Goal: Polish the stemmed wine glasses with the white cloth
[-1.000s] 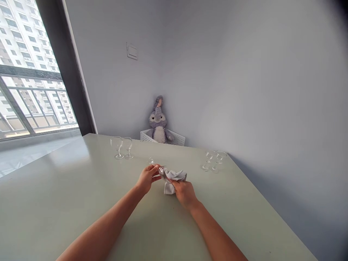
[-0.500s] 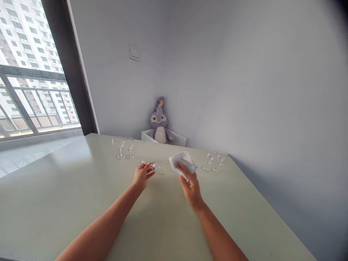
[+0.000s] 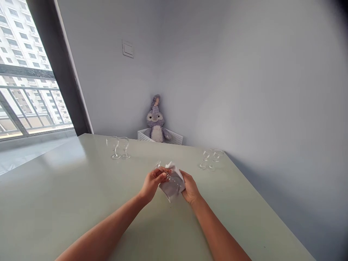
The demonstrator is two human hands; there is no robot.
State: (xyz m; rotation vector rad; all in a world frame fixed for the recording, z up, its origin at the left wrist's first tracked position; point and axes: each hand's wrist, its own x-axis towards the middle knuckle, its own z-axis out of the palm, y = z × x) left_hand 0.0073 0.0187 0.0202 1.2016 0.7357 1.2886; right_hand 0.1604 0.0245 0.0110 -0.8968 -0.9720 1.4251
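Observation:
My left hand point(image 3: 152, 183) is closed round the stem of a clear stemmed glass point(image 3: 174, 180), which lies tilted on its side in the air. The foot of the glass pokes out to the upper left of the fingers. Its bowl points right, against a white cloth point(image 3: 170, 190). With fingers behind the cloth, my right hand point(image 3: 190, 186) grips it from the right side around the bowl. The right fingertips are hidden by the cloth.
Two stemmed glasses point(image 3: 115, 148) stand upright at the back left of the pale table point(image 3: 81, 203). Two more glasses point(image 3: 210, 159) stand near the right edge. Behind the table, a plush toy point(image 3: 157, 125) sits in a white perforated basket point(image 3: 176, 138) by the wall.
My right hand has brought the cloth down and left onto the glass bowl. My left hand has moved right and turned the glass, so its bowl now tips down to the right.

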